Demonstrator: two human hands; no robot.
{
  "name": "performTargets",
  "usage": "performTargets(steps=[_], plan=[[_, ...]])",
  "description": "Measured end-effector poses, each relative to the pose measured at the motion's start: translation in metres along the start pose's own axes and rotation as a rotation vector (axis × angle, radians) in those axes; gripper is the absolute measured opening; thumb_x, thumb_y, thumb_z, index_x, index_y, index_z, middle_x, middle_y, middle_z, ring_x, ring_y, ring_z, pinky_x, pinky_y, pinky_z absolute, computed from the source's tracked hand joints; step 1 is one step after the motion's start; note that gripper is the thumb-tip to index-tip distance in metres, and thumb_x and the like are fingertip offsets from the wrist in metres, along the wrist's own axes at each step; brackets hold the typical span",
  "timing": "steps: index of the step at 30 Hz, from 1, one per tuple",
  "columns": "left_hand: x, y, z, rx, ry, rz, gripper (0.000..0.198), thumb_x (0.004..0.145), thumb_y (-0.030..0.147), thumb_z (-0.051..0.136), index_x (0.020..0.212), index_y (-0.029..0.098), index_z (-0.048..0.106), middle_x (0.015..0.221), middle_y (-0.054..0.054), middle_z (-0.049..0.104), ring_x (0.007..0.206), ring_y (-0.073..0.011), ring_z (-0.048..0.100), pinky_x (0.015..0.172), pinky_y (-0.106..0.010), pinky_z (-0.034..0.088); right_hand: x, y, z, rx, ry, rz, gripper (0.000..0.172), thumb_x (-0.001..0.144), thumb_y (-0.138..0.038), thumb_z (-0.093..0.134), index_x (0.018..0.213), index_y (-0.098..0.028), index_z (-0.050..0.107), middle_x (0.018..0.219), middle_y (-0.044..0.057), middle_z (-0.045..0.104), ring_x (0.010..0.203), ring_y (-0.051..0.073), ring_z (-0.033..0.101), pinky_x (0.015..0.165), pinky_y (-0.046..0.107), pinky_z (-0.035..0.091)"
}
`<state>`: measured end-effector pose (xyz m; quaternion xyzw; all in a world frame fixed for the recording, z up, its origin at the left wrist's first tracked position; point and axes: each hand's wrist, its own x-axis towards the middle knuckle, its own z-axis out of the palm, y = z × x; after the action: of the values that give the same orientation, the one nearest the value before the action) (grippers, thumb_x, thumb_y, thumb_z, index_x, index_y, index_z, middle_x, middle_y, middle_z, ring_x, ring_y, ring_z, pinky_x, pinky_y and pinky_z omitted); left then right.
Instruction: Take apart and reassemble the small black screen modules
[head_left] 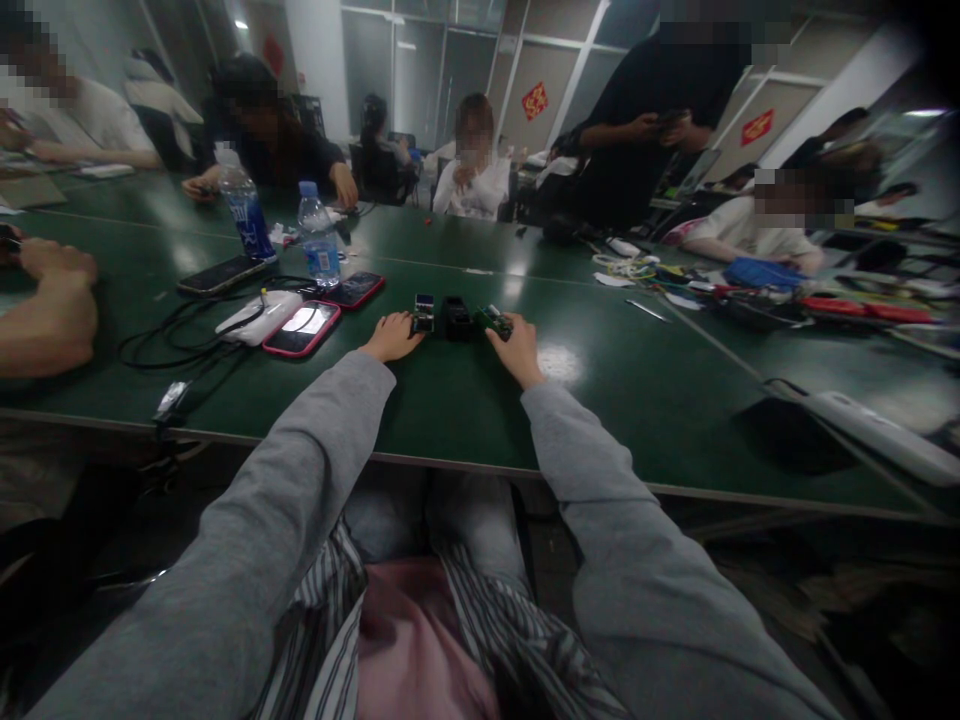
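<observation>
My left hand [393,336] rests low over the table with its fingers closed at the edge of a small dark module [424,313] that has a pale, screen-like top part. In my right hand [519,348], a small green circuit board [496,321] is pinched between thumb and fingers, tilted above the tabletop. Between the two hands a black plastic housing [456,316] stands on the green table [457,410], touched by neither hand as far as I can see. Fine details of the parts are too small to make out.
Left of me lie a pink-cased phone [302,330], a white power bank [259,317], dark cables and two water bottles, one a blue-capped bottle [319,240]. Tangled wires and tools [660,275] cover the right side, near a white power strip [885,435]. A neighbour's arm [49,310] rests at left.
</observation>
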<state>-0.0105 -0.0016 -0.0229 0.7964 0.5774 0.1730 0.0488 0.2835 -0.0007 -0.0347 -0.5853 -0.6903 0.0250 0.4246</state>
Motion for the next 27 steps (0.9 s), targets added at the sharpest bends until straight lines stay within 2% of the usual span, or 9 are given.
performTargets(steps=[4,10,15,19,23,27], plan=[[0.0,0.0,0.0,-0.005,-0.003,-0.005,0.058,0.102,0.048,0.042,0.147,0.012,0.051,0.156,-0.021,0.05,0.147,-0.0355,0.042,0.123,-0.056,0.031,0.002,0.004,0.002,0.005,-0.021,0.06,0.041,0.089,-0.032,0.063,0.125,-0.013,0.063,0.123,0.019,0.068,0.117,0.033,0.06,0.106,0.052,0.047],[0.001,-0.003,0.002,-0.008,0.013,0.009,0.057,0.101,0.048,0.042,0.148,0.016,0.05,0.155,-0.018,0.051,0.146,-0.0353,0.043,0.121,-0.058,0.033,0.007,0.01,0.005,0.089,0.047,0.178,0.042,0.098,-0.048,0.051,0.116,-0.015,0.068,0.115,0.017,0.072,0.111,0.032,0.065,0.102,0.05,0.05],[0.0,-0.001,0.001,-0.012,-0.001,-0.006,0.058,0.102,0.049,0.042,0.147,0.014,0.05,0.157,-0.02,0.049,0.148,-0.0355,0.042,0.123,-0.056,0.031,0.009,0.011,0.003,-0.017,0.05,0.213,0.045,0.103,-0.046,0.038,0.103,-0.014,0.07,0.107,0.02,0.072,0.109,0.033,0.065,0.108,0.056,0.042],[-0.002,0.001,-0.001,-0.002,-0.003,0.003,0.056,0.102,0.048,0.042,0.145,0.013,0.052,0.154,-0.02,0.052,0.147,-0.0361,0.043,0.123,-0.057,0.03,0.008,0.008,0.003,-0.037,0.068,0.194,0.049,0.103,-0.051,0.037,0.111,-0.012,0.066,0.113,0.022,0.069,0.114,0.033,0.062,0.109,0.056,0.041],[-0.002,0.002,-0.002,-0.007,0.0,-0.004,0.055,0.102,0.047,0.042,0.145,0.015,0.052,0.155,-0.019,0.052,0.146,-0.0352,0.043,0.123,-0.057,0.031,0.006,0.005,0.006,-0.031,0.085,0.113,0.06,0.095,-0.062,0.053,0.126,-0.011,0.06,0.123,0.024,0.065,0.12,0.036,0.058,0.108,0.058,0.043],[-0.002,0.002,-0.002,-0.009,-0.006,-0.003,0.056,0.102,0.048,0.042,0.145,0.012,0.052,0.155,-0.02,0.051,0.146,-0.0359,0.043,0.123,-0.056,0.031,0.003,0.004,0.007,0.007,-0.019,0.073,0.062,0.088,-0.05,0.064,0.137,-0.013,0.053,0.122,0.022,0.066,0.117,0.037,0.061,0.103,0.058,0.048]])
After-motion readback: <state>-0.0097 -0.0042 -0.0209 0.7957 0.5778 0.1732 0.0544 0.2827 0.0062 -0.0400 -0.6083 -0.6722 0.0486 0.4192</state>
